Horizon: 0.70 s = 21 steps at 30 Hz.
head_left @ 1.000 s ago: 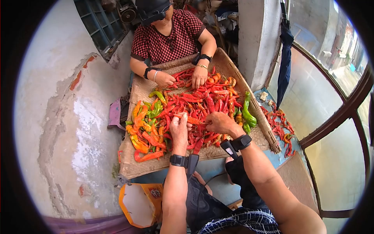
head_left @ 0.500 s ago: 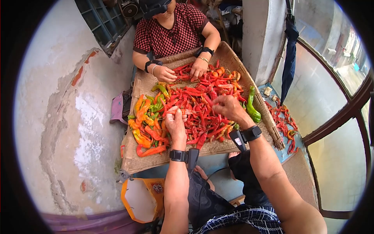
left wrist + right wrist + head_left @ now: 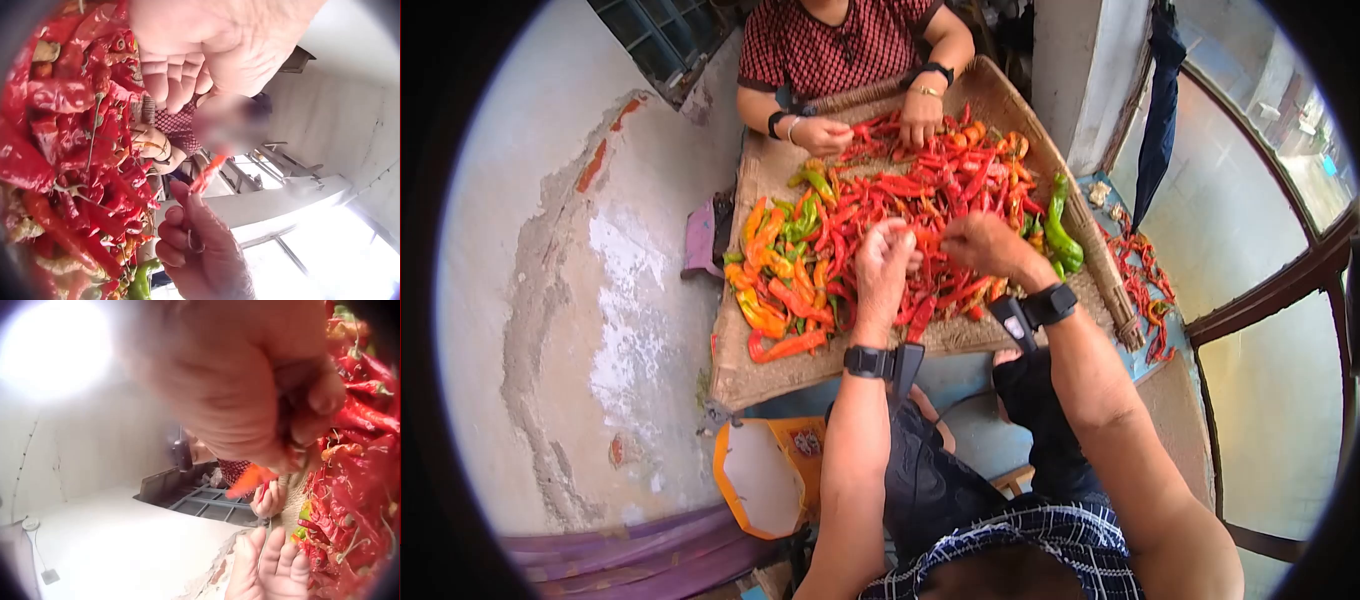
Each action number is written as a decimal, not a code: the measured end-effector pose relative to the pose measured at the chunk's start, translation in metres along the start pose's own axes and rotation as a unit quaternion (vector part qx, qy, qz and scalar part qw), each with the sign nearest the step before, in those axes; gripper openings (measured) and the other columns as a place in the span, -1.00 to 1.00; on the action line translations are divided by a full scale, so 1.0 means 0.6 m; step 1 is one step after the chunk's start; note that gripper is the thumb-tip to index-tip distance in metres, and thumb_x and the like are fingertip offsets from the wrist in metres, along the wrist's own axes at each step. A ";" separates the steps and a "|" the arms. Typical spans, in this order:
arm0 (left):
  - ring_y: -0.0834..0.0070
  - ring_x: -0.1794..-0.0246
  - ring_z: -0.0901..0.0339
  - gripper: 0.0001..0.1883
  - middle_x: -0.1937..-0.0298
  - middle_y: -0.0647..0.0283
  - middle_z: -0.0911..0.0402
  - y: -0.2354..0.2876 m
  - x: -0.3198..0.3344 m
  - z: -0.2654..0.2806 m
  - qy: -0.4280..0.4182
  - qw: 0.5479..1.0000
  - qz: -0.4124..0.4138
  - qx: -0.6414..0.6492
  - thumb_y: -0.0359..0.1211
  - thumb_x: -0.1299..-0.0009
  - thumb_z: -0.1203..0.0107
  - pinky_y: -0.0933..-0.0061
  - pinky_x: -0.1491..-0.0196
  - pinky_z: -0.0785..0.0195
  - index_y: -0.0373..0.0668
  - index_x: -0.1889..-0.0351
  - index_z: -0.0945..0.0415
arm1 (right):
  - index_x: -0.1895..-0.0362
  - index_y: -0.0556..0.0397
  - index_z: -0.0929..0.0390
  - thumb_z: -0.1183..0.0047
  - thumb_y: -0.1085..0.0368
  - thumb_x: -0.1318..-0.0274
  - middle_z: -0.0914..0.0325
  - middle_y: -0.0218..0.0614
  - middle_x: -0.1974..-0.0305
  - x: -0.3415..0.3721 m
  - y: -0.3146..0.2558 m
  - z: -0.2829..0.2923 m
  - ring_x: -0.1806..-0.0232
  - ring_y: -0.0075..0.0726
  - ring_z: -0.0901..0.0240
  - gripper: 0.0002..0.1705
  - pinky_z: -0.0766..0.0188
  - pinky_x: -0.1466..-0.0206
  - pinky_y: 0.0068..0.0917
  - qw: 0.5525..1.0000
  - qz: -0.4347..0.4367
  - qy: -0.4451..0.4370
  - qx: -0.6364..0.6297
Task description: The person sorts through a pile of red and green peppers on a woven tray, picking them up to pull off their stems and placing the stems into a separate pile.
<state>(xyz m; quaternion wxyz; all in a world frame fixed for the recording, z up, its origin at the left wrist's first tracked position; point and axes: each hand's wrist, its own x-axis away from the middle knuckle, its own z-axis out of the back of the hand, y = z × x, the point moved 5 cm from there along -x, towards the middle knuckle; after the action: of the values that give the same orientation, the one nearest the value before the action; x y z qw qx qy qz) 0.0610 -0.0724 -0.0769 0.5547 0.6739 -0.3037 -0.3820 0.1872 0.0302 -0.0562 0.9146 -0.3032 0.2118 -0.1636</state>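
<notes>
My left hand [image 3: 885, 265] hovers over the middle of the pepper pile, its fingers loosely extended and nothing in its grip. In the right wrist view its palm [image 3: 275, 569] faces up, fingers apart from the held pepper. Close by on the right, my right hand [image 3: 990, 248] pinches one end of an orange-red chili pepper [image 3: 252, 480] between thumb and fingers. The pepper's other end points towards my left hand, and it shows again as a red chili [image 3: 207, 174] in the left wrist view. Below both hands lie many red chili peppers [image 3: 890, 190].
A woven tray [image 3: 775, 378] bears the peppers, with orange and green ones [image 3: 785, 265] at left and a large green pepper [image 3: 1060, 235] at right. Across it, another person's hands [image 3: 825, 135] work among chilies. An orange-rimmed container [image 3: 725, 470] stands below; chilies [image 3: 1145, 280] lie beyond the right edge.
Half a second ago my left hand held a chili with my right hand apart from it. Now my right hand pinches one and my left hand is loose. The head view has tipped downward.
</notes>
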 end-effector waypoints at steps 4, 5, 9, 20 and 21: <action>0.66 0.45 -0.46 -0.72 0.27 0.27 -0.54 0.016 -0.010 0.075 0.166 0.983 -0.063 -0.050 -0.28 -0.42 0.00 0.63 0.38 -0.37 -0.26 0.03 -0.38 | 0.13 0.25 -0.51 -0.06 0.19 -0.09 -0.53 -0.04 0.52 0.001 0.024 0.055 0.45 -0.03 -0.52 -0.63 -0.40 0.37 -0.23 0.954 -0.127 0.201 -0.184; 0.63 0.44 -0.47 -0.73 0.26 0.26 -0.54 0.018 -0.009 0.090 0.194 0.975 -0.072 -0.079 -0.28 -0.41 -0.01 0.59 0.37 -0.38 -0.27 0.06 -0.40 | 0.06 0.28 -0.48 -0.05 0.18 -0.11 -0.54 -0.03 0.51 0.004 0.040 0.067 0.42 -0.04 -0.53 -0.58 -0.41 0.35 -0.24 0.943 -0.122 0.288 -0.112; 0.43 0.44 -0.50 -0.77 0.34 0.20 -0.56 0.001 -0.016 0.106 0.194 0.918 -0.137 -0.318 -0.30 -0.34 -0.07 0.41 0.32 -0.39 -0.27 0.17 -0.47 | 0.06 0.26 -0.49 -0.08 0.27 -0.04 -0.55 -0.01 0.47 0.009 0.023 0.063 0.38 -0.01 -0.55 -0.61 -0.44 0.26 -0.23 0.935 -0.053 0.349 0.005; 0.65 0.54 -0.34 -0.80 0.49 0.38 -0.49 0.024 -0.009 0.044 0.117 0.952 -0.095 -0.266 -0.33 -0.29 -0.16 0.58 0.42 -0.26 -0.30 0.36 -0.47 | 0.24 0.18 -0.57 -0.07 0.33 -0.01 -0.54 0.04 0.44 -0.028 -0.047 -0.067 0.38 0.09 -0.52 -0.77 -0.42 0.29 -0.16 0.975 -0.059 0.213 0.018; 0.69 0.53 -0.35 -0.83 0.49 0.41 -0.48 0.026 -0.010 0.053 0.115 0.968 -0.086 -0.207 -0.33 -0.32 -0.13 0.63 0.42 -0.26 -0.26 0.35 -0.46 | 0.24 0.19 -0.56 -0.08 0.33 0.00 -0.55 0.04 0.43 -0.034 -0.054 -0.069 0.37 0.10 -0.51 -0.77 -0.42 0.28 -0.16 0.974 -0.036 0.220 -0.044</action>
<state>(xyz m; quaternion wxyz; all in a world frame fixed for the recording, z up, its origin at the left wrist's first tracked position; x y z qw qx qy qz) 0.0311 -0.0866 -0.0637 0.6782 0.6076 -0.0936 -0.4027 0.1440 -0.0062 -0.0604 0.8250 -0.3069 0.4035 -0.2496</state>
